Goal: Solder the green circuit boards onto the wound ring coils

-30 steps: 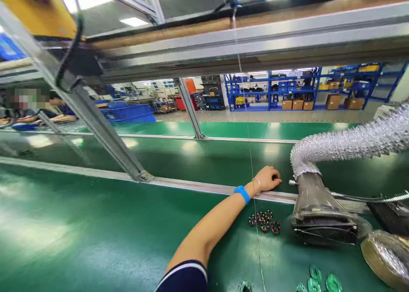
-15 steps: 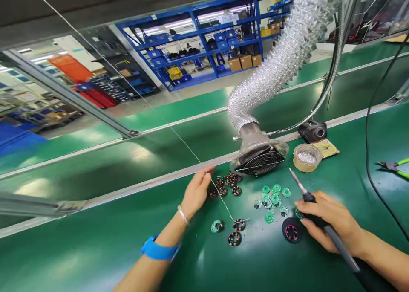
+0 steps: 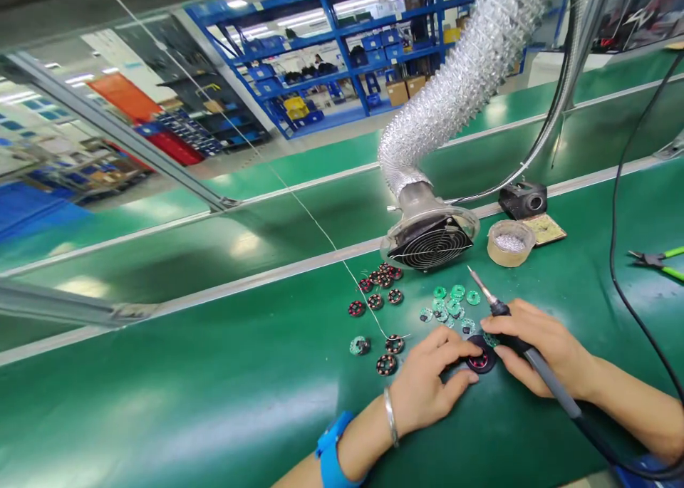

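My left hand (image 3: 427, 381) reaches in from the left, its index fingertip on a small red-and-black coil ring in a black round holder (image 3: 487, 366). Its thumb touches the holder's near edge. My right hand (image 3: 556, 356) is closed round a soldering iron (image 3: 553, 386), whose bare tip points up and to the left, clear of the parts. By the right fingertips a green ring-shaped board (image 3: 490, 340) shows partly. A thin solder wire (image 3: 346, 264) hangs down to a copper coil ring (image 3: 394, 344), with another coil ring (image 3: 385, 365) just below.
Several coil rings (image 3: 375, 301) and green ring boards (image 3: 454, 308) lie in loose groups. Behind them hangs a fume extractor (image 3: 432, 246) on a silver hose. A tub (image 3: 510, 244), an iron stand (image 3: 524, 200) and green-handled cutters (image 3: 655, 260) are at the right.
My left hand has let go of the solder wire and moved right and down onto the black holder. The wire now hangs free. My right hand keeps the iron in nearly the same place.
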### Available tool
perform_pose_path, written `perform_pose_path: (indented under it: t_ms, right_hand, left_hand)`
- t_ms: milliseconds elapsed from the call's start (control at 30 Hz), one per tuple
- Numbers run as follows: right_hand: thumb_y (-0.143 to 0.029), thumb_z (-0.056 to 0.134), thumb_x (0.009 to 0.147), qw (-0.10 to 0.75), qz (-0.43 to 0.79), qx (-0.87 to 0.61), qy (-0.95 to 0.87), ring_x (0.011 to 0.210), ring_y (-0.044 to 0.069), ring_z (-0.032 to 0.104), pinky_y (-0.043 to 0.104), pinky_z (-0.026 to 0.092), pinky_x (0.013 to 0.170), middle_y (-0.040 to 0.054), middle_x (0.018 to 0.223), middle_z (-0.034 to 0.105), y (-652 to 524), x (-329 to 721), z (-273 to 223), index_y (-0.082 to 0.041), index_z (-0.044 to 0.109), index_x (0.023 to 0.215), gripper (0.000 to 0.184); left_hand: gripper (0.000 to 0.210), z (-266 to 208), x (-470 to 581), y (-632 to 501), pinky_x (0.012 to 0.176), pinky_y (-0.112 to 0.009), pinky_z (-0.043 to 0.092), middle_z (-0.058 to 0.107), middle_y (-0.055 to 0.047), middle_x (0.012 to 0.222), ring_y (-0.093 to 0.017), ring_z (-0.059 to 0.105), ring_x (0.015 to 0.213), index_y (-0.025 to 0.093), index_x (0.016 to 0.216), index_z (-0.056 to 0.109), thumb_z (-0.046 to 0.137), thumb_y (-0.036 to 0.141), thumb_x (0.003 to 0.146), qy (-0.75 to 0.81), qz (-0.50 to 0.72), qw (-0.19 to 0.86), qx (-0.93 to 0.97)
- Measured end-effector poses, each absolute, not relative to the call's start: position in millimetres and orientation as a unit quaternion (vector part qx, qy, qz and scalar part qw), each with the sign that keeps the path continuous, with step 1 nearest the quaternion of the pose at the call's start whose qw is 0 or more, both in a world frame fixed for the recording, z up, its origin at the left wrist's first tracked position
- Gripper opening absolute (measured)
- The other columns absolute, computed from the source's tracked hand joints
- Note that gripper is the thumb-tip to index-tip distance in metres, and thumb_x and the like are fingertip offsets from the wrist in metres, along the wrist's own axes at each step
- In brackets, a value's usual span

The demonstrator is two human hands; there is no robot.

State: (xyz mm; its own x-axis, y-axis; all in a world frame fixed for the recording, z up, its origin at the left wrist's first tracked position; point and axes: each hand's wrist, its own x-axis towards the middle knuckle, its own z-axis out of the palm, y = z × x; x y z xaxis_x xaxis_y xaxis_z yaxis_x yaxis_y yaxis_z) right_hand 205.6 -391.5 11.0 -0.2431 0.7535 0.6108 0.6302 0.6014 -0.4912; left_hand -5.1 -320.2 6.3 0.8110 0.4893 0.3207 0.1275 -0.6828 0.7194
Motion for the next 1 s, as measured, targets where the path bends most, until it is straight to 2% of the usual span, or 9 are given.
perform_pose_path:
  t_ms: [133,267,400,567,733,867,1000]
  right_hand:
    - [-0.007,0.053,0.083,0.431,0.093,-0.442,-0.781,0.07,0.017,0.049,0.03,0.044,0.064,0.0034,0.079,0.059,-392,202,15,-0.016,0.052,0.118,0.036]
    - [-0.006,0.054,0.082,0.435,0.145,-0.442,-0.771,0.07,0.016,0.049,0.028,0.044,0.064,0.002,0.078,0.059,-393,195,19,-0.017,0.052,0.119,0.038]
    - [-0.008,0.053,0.084,0.421,0.184,-0.412,-0.787,0.07,0.015,0.05,0.028,0.044,0.066,0.0027,0.081,0.061,-393,190,17,-0.017,0.052,0.119,0.036]
    - [-0.008,0.053,0.084,0.404,0.184,-0.397,-0.803,0.076,0.016,0.052,0.031,0.045,0.073,0.004,0.087,0.064,-390,192,10,-0.018,0.051,0.119,0.037]
    - [-0.006,0.05,0.085,0.376,0.171,-0.412,-0.812,0.079,0.017,0.051,0.031,0.044,0.07,0.0042,0.088,0.064,-391,195,13,-0.02,0.054,0.116,0.035]
    - [-0.005,0.048,0.084,0.356,0.135,-0.419,-0.824,0.078,0.017,0.051,0.03,0.044,0.068,0.0039,0.085,0.062,-391,194,18,-0.021,0.056,0.114,0.036]
    - [-0.006,0.047,0.086,0.347,0.15,-0.433,-0.818,0.078,0.017,0.052,0.03,0.046,0.068,0.0045,0.085,0.063,-391,193,19,-0.02,0.056,0.116,0.034]
  left_hand:
    - [0.012,1,-7,-312,0.069,-0.024,0.052,0.063,-0.005,0.086,-0.014,0.061,0.077,0.018,0.098,0.068,0.061,0.02,0.089,0.134,0.282,0.312,0.897]
    - [0.013,0,-13,-309,0.069,-0.023,0.051,0.067,-0.003,0.083,-0.013,0.062,0.074,0.02,0.095,0.067,0.056,0.014,0.091,0.105,0.303,0.247,0.915]
    - [0.013,-2,-18,-306,0.067,-0.023,0.051,0.068,-0.003,0.082,-0.013,0.063,0.072,0.02,0.089,0.064,0.054,0.012,0.091,0.125,0.319,0.232,0.91]
    - [0.011,-2,-17,-307,0.068,-0.023,0.051,0.068,-0.003,0.081,-0.014,0.063,0.073,0.02,0.089,0.063,0.054,0.013,0.091,0.15,0.297,0.291,0.897]
    - [0.011,4,-13,-310,0.07,-0.023,0.05,0.068,-0.003,0.081,-0.014,0.062,0.075,0.019,0.088,0.063,0.055,0.012,0.089,0.191,0.256,0.383,0.867]
    - [0.008,10,-11,-310,0.064,-0.022,0.047,0.066,-0.002,0.081,-0.012,0.058,0.07,0.019,0.084,0.063,0.057,0.016,0.088,0.223,0.22,0.442,0.84]
    - [0.006,12,-8,-311,0.059,-0.02,0.043,0.063,-0.001,0.076,-0.011,0.055,0.064,0.018,0.08,0.062,0.059,0.015,0.084,0.246,0.185,0.469,0.828]
